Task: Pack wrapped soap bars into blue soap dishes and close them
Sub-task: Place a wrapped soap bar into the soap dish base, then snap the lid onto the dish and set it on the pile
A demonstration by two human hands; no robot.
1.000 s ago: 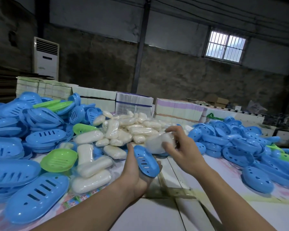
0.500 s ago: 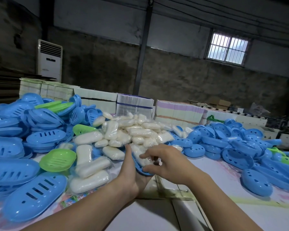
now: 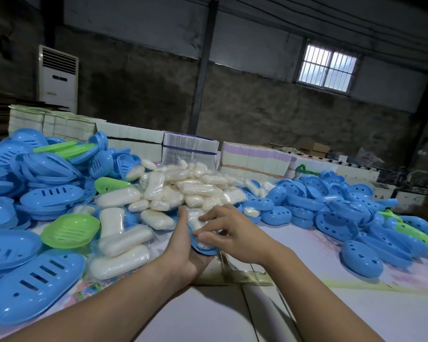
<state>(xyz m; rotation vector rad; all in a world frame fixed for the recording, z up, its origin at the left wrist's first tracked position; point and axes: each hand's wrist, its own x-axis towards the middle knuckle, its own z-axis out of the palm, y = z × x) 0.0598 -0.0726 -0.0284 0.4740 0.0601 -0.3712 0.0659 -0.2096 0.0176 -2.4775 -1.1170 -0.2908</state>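
Soap pile [image 3: 183,191] and dish heaps [image 3: 35,193] flank bare near table [image 3: 331,312].

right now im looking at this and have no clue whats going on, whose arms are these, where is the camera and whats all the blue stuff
There is no machine here: a person wears a camera on the head, so you look down along their own arms. The left hand cradles a blue soap dish. The right hand presses a wrapped soap bar into it. On the table lie a heap of wrapped soap bars in the middle, piles of blue dish halves on both sides, and a few green dishes.
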